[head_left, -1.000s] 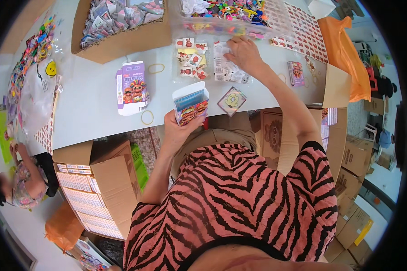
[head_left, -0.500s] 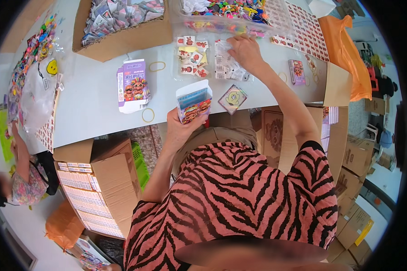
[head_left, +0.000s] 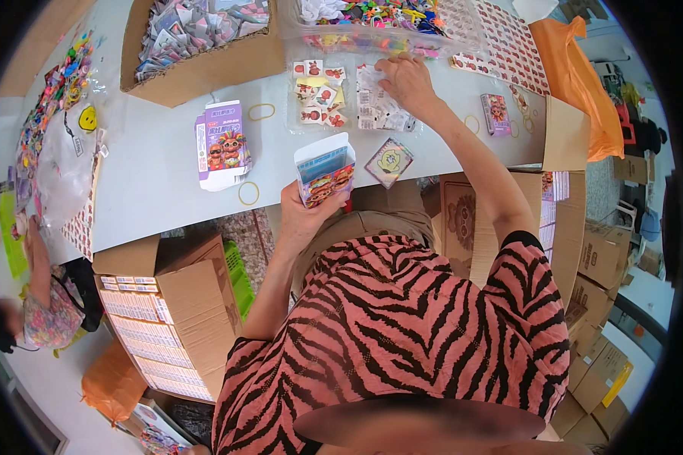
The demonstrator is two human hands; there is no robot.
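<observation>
The left hand (head_left: pixel 310 216) is closed around a small printed box (head_left: pixel 326 182), gripping it near its lower part. This box stands tilted, at the near edge of the surface (head_left: pixel 159 178); its top is open, a white flap is raised, and something blue shows inside. The right hand (head_left: pixel 408 85) lies, with bent fingers, at the far end of a group of small white packets (head_left: pixel 387 116); I cannot tell if its fingertips grip one of them.

Just to the left of the packets, there is a clear tray (head_left: pixel 292 121) with white stickers (head_left: pixel 313 116) bearing red pictures. Between the box and the packets, but nearer to the edge, a square card (head_left: pixel 389 163) with a yellow figure lies on the surface. Farther left lies a purple carton (head_left: pixel 225 140), with one rubber band above it to the right and another near its lower right corner. On the right side, a small purple pack (head_left: pixel 496 114) lies near some more rubber bands.

At the far side stands a cardboard box (head_left: pixel 212 82) filled with small bags, and beside it a clear bin (head_left: pixel 303 32) with colourful small toys. To the right of the bin are sticker sheets (head_left: pixel 516 57) and then an orange bag (head_left: pixel 577 91). At the far left, another person (head_left: pixel 49 318) reaches toward the surface.
</observation>
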